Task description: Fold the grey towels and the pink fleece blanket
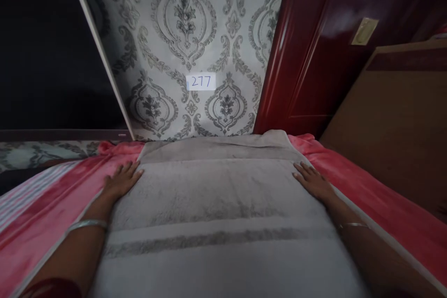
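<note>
A grey towel (pixel 216 186) with darker bands lies spread out in front of me, its far end slightly wrinkled near the wall. My left hand (pixel 122 179) rests flat on its left edge, fingers apart and pointing away from me. On the opposite edge, my right hand (pixel 312 181) lies flat too, with its fingers spread. Neither hand grips anything. Beneath the towel is a pink-red plush blanket (pixel 363 181), showing along both sides.
Patterned wallpaper (pixel 185 23) with a paper label (pixel 201 81) reading 277 rises behind. A dark screen (pixel 59 56) stands at the left. At the right are a dark red door frame (pixel 275 65) and a brown panel (pixel 401 125). Striped cloth (pixel 35 191) shows at far left.
</note>
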Action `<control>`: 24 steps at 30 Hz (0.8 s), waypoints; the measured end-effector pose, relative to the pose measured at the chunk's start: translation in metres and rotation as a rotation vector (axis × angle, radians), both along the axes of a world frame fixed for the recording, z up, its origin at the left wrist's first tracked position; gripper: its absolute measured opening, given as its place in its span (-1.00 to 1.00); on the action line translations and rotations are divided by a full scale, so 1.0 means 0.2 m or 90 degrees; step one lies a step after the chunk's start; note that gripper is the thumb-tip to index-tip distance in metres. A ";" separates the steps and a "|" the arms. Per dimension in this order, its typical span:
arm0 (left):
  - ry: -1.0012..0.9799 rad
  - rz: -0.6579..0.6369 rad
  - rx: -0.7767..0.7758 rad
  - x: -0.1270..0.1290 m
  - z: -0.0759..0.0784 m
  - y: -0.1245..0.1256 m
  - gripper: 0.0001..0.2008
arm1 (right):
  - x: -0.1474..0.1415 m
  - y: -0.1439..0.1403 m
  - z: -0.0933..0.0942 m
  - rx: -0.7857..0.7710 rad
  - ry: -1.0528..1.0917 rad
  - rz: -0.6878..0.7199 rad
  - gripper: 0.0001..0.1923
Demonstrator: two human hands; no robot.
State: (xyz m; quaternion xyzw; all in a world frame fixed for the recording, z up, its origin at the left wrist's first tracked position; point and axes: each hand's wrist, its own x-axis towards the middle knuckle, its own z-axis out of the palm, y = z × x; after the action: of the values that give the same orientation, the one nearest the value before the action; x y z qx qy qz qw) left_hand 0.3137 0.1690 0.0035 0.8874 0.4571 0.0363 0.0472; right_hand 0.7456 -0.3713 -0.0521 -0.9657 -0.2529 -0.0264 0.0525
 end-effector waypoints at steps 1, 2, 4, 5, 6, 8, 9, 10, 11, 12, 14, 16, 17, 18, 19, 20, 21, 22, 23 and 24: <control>-0.001 0.008 -0.006 0.00 0.00 0.00 -0.29 | 0.01 -0.01 -0.02 0.009 -0.013 0.003 -0.34; 0.000 0.011 -0.009 0.00 0.00 0.00 -0.28 | 0.02 -0.01 -0.04 0.018 -0.025 0.005 -0.34; 0.006 0.013 -0.011 0.01 0.00 -0.01 -0.28 | 0.03 -0.01 -0.07 0.031 -0.036 0.007 -0.34; 0.007 0.014 -0.010 0.02 0.00 -0.02 -0.28 | 0.03 -0.01 -0.08 0.034 -0.038 0.007 -0.34; 0.008 0.016 -0.007 0.02 0.01 -0.03 -0.28 | 0.03 -0.01 -0.09 0.036 -0.038 0.006 -0.34; 0.006 0.020 0.006 0.02 0.01 -0.06 -0.29 | 0.03 -0.01 -0.08 0.036 -0.034 0.008 -0.33; 0.003 0.022 0.023 0.01 0.02 -0.07 -0.29 | 0.02 -0.01 -0.07 0.035 -0.031 0.008 -0.32; -0.001 0.020 0.051 0.01 0.02 -0.08 -0.31 | 0.02 -0.01 -0.05 0.030 -0.025 0.007 -0.32; -0.004 0.013 0.086 0.00 0.03 -0.09 -0.33 | 0.01 -0.01 -0.02 0.020 -0.014 0.002 -0.33; -0.007 -0.001 0.121 0.00 0.05 -0.11 -0.35 | 0.00 0.01 0.02 0.005 -0.004 -0.009 -0.33; -0.018 -0.048 0.171 0.02 0.08 -0.16 -0.40 | -0.07 0.08 0.11 -0.020 -0.011 -0.026 -0.36; -0.045 -0.127 0.178 0.09 0.11 -0.25 -0.45 | -0.19 0.22 0.20 -0.021 -0.058 0.007 -0.38; -0.064 -0.172 0.169 0.15 0.11 -0.32 -0.46 | -0.28 0.32 0.24 -0.008 -0.079 0.060 -0.39; -0.080 -0.232 0.153 0.22 0.12 -0.40 -0.48 | -0.38 0.42 0.27 0.003 -0.073 0.132 -0.40; -0.090 -0.290 0.126 0.29 0.11 -0.48 -0.47 | -0.49 0.54 0.30 0.013 -0.051 0.212 -0.41; -0.091 -0.339 0.099 0.37 0.10 -0.57 -0.46 | -0.60 0.65 0.31 0.022 -0.024 0.300 -0.42; -0.088 -0.403 0.078 0.44 0.08 -0.65 -0.44 | -0.71 0.76 0.31 0.024 0.001 0.381 -0.41; -0.071 -0.466 0.060 0.50 0.05 -0.73 -0.42 | -0.80 0.85 0.31 0.030 0.014 0.439 -0.40; -0.057 -0.503 0.050 0.56 0.02 -0.79 -0.40 | -0.87 0.93 0.30 0.038 0.023 0.466 -0.40; -0.045 -0.523 0.039 0.60 -0.01 -0.83 -0.40 | -0.92 0.98 0.29 0.039 0.029 0.479 -0.40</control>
State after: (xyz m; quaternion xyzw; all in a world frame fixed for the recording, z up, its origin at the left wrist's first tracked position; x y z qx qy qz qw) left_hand 0.4336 0.0022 0.0017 0.9953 0.0620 0.0583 0.0467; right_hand 0.5616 -0.1749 0.0058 -0.8036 -0.5878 0.0086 0.0931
